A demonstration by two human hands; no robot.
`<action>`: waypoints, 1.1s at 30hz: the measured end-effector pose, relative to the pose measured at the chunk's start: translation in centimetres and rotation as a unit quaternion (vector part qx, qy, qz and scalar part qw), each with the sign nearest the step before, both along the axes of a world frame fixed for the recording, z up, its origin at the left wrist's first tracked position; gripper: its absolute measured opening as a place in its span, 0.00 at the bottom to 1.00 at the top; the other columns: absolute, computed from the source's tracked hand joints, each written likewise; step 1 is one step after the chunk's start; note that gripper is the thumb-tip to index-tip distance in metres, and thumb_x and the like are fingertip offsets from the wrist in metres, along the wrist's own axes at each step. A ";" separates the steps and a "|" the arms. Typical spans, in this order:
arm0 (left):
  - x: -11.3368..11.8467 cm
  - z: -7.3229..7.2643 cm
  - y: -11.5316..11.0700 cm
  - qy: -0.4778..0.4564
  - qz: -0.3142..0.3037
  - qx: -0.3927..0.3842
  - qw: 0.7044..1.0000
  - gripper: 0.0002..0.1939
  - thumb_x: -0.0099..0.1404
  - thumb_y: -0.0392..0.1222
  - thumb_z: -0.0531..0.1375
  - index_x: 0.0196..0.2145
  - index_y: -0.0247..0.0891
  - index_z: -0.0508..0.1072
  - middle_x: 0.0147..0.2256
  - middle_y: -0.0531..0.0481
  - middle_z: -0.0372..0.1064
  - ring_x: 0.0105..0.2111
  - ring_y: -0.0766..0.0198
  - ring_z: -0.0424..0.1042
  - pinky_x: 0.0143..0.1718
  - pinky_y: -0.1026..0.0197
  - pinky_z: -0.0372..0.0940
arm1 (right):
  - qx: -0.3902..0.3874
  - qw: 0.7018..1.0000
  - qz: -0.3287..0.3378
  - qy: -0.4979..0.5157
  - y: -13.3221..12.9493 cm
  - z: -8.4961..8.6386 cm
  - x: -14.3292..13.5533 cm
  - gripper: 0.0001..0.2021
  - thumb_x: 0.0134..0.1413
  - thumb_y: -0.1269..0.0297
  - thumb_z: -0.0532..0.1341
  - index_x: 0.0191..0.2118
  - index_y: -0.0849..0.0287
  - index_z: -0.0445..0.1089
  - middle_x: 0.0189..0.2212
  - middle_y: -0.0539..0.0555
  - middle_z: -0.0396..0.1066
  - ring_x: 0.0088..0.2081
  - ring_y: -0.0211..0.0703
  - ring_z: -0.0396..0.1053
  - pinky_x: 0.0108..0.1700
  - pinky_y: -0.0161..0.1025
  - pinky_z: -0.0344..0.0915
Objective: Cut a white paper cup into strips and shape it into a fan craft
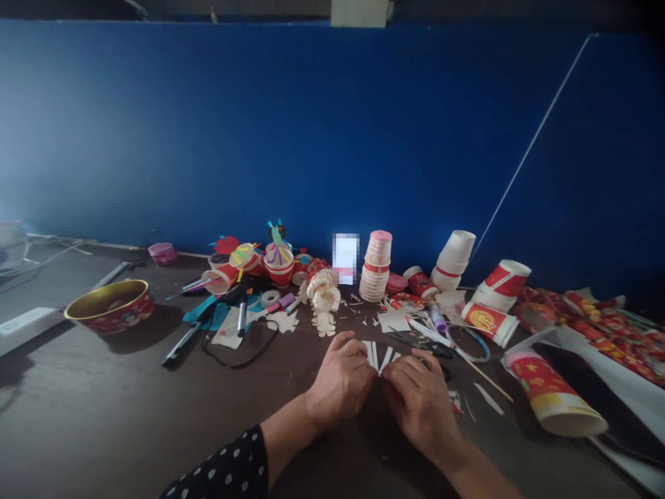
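Close together over the dark table (249, 423), my left hand (343, 378) and my right hand (422, 398) both grip a white piece with cut strips (372, 353). The strips fan upward between the two hands, and the piece's lower part is hidden by the fingers. Both hands have curled fingers, with the fingertips nearly meeting at the piece. Just beyond my left hand stands a pale paper figure (325, 298) with a curly top. Small white scraps (393, 320) lie past my right hand.
Stacked paper cups (375, 270) stand at the back. A red bowl (111, 312), a glue gun (194, 336) and a black marker (242, 315) are on the left. To the right lie a red cup (553, 395), a wooden stick (488, 378) and a dark phone (603, 398).
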State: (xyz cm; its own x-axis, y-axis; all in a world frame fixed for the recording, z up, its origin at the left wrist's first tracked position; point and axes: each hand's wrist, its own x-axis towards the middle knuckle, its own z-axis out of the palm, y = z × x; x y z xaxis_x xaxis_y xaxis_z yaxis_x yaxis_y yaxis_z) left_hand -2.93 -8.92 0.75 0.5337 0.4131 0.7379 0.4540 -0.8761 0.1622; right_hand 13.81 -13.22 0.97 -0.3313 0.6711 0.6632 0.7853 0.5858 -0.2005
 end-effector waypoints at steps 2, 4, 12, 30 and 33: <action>-0.1 0.2 0.0 -0.001 0.007 -0.031 1.000 0.10 0.62 0.37 0.52 0.27 0.39 0.72 0.22 0.53 0.68 0.36 0.63 0.66 0.53 0.51 0.47 | 0.004 1.000 -0.008 0.004 0.0 0.1 0.0 0.08 0.56 0.71 0.52 0.29 0.58 0.66 0.25 0.50 0.69 0.32 0.41 0.64 0.48 0.45 0.50; -0.3 0.5 0.1 -0.002 0.018 -0.064 0.998 0.07 0.61 0.37 0.55 0.30 0.41 0.72 0.25 0.54 0.70 0.40 0.61 0.66 0.55 0.48 0.43 | 0.009 1.000 -0.009 0.006 0.1 0.2 0.1 0.07 0.56 0.72 0.52 0.31 0.58 0.66 0.26 0.50 0.69 0.32 0.41 0.65 0.48 0.44 0.50; -0.9 0.5 0.4 0.012 0.033 -0.074 0.997 0.06 0.60 0.37 0.56 0.28 0.43 0.72 0.25 0.56 0.71 0.41 0.60 0.66 0.56 0.44 0.39 | 0.016 1.000 -0.006 -0.007 0.2 0.6 0.2 0.08 0.57 0.71 0.52 0.34 0.57 0.68 0.29 0.51 0.71 0.34 0.42 0.66 0.48 0.44 0.51; 0.4 0.0 -0.3 -0.014 0.010 -0.040 0.999 0.06 0.53 0.32 0.54 0.21 0.38 0.67 0.19 0.55 0.65 0.33 0.64 0.67 0.55 0.46 0.43 | -0.007 1.000 0.016 0.005 0.0 0.0 -0.4 0.07 0.55 0.72 0.53 0.29 0.57 0.66 0.25 0.49 0.68 0.32 0.41 0.63 0.47 0.44 0.51; 0.8 -0.1 -0.4 -0.024 -0.001 -0.022 0.999 0.07 0.52 0.32 0.53 0.19 0.37 0.66 0.19 0.54 0.64 0.31 0.65 0.66 0.52 0.50 0.49 | 0.004 1.000 0.001 0.006 -0.1 -0.1 -0.6 0.09 0.53 0.73 0.53 0.25 0.58 0.64 0.22 0.49 0.64 0.30 0.40 0.62 0.43 0.42 0.54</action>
State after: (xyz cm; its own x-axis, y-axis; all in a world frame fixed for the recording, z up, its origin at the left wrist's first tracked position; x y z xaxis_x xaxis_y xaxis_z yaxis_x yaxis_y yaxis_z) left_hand -2.17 -9.33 0.66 0.4982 0.4447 0.7443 0.4437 -0.8683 0.2218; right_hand 13.17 -13.28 0.85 -0.3243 0.6656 0.6721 0.7812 0.5891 -0.2065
